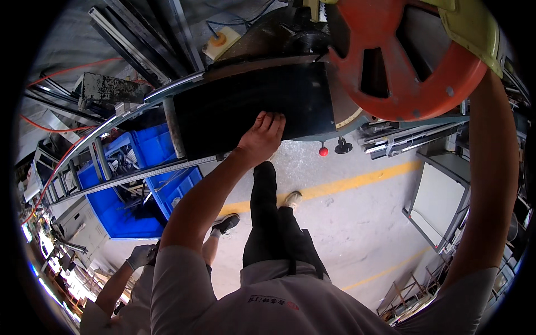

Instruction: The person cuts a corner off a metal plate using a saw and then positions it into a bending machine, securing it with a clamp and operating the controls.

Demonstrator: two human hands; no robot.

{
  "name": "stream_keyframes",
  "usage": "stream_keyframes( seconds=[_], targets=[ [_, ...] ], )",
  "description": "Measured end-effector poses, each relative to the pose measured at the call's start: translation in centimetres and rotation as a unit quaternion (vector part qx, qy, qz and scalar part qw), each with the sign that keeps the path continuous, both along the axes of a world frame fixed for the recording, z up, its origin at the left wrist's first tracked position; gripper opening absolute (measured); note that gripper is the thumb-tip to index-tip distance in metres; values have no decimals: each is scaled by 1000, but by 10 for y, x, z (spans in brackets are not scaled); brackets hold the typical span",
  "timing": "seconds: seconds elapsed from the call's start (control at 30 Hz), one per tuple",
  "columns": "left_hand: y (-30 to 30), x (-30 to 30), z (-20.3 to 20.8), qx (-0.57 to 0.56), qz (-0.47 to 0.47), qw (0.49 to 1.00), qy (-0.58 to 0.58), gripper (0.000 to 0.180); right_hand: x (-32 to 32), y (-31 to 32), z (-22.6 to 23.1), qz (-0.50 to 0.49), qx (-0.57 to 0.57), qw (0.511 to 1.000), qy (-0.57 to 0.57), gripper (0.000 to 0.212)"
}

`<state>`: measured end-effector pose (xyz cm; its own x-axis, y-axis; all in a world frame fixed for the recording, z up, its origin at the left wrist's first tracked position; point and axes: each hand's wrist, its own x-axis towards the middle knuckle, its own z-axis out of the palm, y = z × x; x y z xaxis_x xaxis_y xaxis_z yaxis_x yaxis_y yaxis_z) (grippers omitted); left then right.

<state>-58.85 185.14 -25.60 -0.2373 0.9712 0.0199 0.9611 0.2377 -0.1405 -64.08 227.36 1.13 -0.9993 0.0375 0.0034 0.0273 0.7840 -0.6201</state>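
Even daylight, sharp centre, strong fisheye bending, black vignette at rim

Right hand hidden behind yellow guard [472,25], upper right of frame. Orange wheel [405,61] cut by top edge. Left hand [263,135] fingertips partly hidden on black panel [251,106].

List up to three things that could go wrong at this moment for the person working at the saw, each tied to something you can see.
1. The left hand presses flat on the black panel, close to the orange blade guard; a slip could carry fingers towards the blade.
2. The right arm reaches up out of view, so its grip cannot be checked.
3. A co-worker's gloved hand is near; a bump could jolt the panel.
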Motion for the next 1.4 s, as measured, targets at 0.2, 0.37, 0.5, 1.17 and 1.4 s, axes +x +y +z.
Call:
stream_keyframes(
  seconds=[0.2,0.37,0.5,1.17,1.4],
  targets=[
    [-1,-3,2,-10,-2,999,-47,53,-9,0,5,5,0,1000,5,43],
    [4,-1,9,-19,3,999,-48,56,-10,-3,12,-7,0,1000,-2,44],
    [-1,11,24,-47,-7,996,-81,53,-17,-7,11,-2,-14,1000,-1,46],
    [45,176,238,-73,128,866,-477,20,-64,-55,24,-45,-16,997,68,30],
    [42,263,255,26,341,778,-527,22,39,40,-68,-157,-163,953,203,32]
  ],
)
